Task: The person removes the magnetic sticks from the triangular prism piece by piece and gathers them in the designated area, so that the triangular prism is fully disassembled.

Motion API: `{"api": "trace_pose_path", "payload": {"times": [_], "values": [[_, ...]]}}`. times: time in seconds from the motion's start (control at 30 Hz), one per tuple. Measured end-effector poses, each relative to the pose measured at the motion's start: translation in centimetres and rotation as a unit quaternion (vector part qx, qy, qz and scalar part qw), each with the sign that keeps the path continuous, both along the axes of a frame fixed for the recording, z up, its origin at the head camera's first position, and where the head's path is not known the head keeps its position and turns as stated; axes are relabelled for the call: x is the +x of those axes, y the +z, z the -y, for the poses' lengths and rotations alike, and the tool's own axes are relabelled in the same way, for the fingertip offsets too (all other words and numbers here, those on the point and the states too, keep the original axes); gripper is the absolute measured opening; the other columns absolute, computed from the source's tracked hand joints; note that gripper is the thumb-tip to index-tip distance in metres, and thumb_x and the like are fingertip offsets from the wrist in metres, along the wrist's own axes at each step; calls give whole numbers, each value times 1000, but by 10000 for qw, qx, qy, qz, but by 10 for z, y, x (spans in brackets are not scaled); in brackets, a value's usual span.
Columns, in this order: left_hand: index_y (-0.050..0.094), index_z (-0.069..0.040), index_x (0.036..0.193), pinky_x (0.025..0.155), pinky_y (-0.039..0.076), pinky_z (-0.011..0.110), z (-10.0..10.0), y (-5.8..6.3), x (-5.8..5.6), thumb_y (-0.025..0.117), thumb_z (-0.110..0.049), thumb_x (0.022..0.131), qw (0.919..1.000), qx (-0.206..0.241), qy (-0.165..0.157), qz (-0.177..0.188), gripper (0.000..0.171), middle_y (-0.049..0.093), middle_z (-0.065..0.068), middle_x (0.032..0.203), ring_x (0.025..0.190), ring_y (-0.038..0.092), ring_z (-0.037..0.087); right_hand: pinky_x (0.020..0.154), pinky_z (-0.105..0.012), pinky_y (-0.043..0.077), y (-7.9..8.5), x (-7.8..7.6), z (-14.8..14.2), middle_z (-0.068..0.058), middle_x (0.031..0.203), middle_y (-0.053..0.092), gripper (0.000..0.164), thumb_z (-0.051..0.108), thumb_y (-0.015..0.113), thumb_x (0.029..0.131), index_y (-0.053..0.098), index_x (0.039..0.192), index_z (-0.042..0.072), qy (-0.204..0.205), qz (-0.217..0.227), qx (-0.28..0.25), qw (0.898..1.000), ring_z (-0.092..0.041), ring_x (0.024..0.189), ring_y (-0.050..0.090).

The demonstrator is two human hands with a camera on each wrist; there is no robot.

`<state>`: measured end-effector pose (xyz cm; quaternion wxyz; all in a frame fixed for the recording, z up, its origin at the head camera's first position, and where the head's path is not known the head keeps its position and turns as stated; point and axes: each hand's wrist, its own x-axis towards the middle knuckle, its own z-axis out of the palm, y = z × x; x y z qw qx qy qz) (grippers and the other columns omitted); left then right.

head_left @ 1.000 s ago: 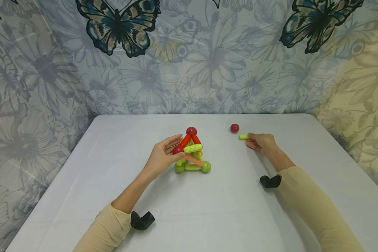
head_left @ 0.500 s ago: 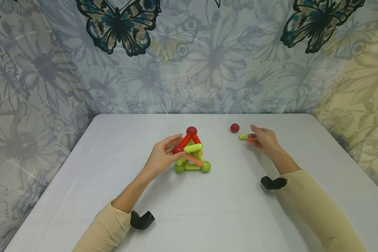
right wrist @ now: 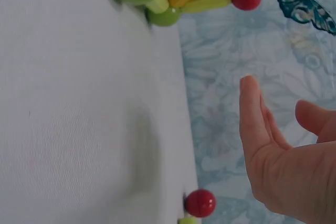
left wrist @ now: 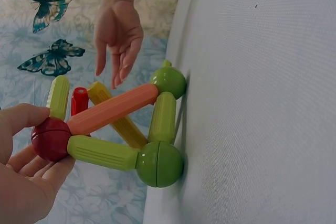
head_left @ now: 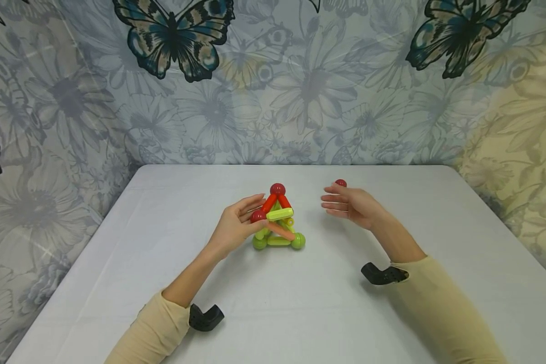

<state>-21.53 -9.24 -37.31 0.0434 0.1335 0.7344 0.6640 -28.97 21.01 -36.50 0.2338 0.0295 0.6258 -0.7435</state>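
Observation:
My left hand (head_left: 229, 230) pinches a red ball (left wrist: 51, 139) at one corner of a magnetic ball-and-stick structure (head_left: 278, 241). Green balls (left wrist: 160, 163) form its base on the table, and another red ball (head_left: 277, 189) tops two red sticks. A lime stick (head_left: 279, 214) juts from the held ball, above an orange stick (left wrist: 114, 109). To the right of the structure, my right hand (head_left: 357, 206) hovers over the table with fingers extended and nothing in them. Behind its fingertips sits a loose red ball (head_left: 340, 183).
Beside the loose ball, a short lime stick (right wrist: 187, 220) shows at the bottom of the right wrist view; the right hand hides it in the head view. The white table (head_left: 291, 313) ends at a wall covering (head_left: 309, 101) with flowers and butterflies.
My right hand has let go of the loose lime stick and moved left and slightly nearer, its fingers straightening. My left hand and the structure have stayed in place.

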Motion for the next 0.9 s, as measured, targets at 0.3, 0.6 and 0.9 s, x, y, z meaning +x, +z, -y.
{"api": "trace_pose_path", "payload": {"times": [0.3, 0.6, 0.9], "values": [[48, -5, 139, 92, 46, 27, 0, -1, 0, 69, 2, 85, 10000, -35, 17, -30, 58, 52, 13, 136, 121, 53, 25, 83, -32, 52, 2, 9, 32, -20, 125, 57, 58, 28, 51, 100, 34, 143, -6, 278, 283, -343, 9986, -22, 93, 68], [47, -4, 140, 93, 46, 27, 0, 0, -1, 70, 2, 85, 10000, 3, -5, -18, 60, 50, 14, 137, 121, 52, 26, 74, -27, 55, 5, 8, 59, -16, 120, 61, 52, 28, 51, 100, 41, 140, -4, 502, 596, -245, 9967, -21, 87, 69], [47, -5, 140, 92, 46, 27, 1, -1, -1, 70, 1, 85, 10000, -25, -9, 34, 60, 51, 13, 137, 121, 53, 25, 68, -25, 55, 5, 3, 74, -19, 123, 57, 52, 25, 53, 99, 40, 140, -6, 807, 595, 202, 9948, -18, 77, 70]]}}
